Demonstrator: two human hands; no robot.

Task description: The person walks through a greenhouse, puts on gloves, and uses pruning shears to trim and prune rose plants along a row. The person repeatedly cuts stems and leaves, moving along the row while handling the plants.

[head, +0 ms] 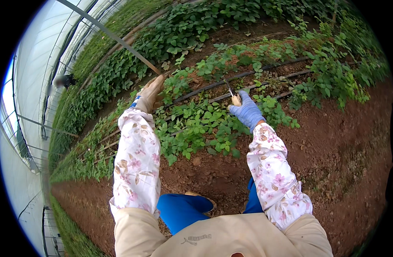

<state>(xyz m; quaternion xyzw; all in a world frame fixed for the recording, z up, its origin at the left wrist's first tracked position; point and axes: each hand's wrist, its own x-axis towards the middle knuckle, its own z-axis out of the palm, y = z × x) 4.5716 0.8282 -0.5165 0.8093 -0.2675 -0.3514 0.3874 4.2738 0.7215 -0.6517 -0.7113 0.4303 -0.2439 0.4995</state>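
Note:
My left hand, in a pale tan glove with a blue-and-white cuff, reaches to the leafy plants at the near side of the bed; its fingers are straight and together, and I cannot tell whether they touch a leaf. In my right hand, which wears a blue knit glove, is a small cutting tool with a pale handle and a dark, narrow metal end pointing up and left. Low green leafy plants grow between and below both hands. Floral sleeves cover both forearms.
Black drip-irrigation hoses run across the bed. Bare brown soil lies to the right and around my feet. A slanted metal pole ends visually at my left fingertips. Another person is far off at the left, near the greenhouse wall.

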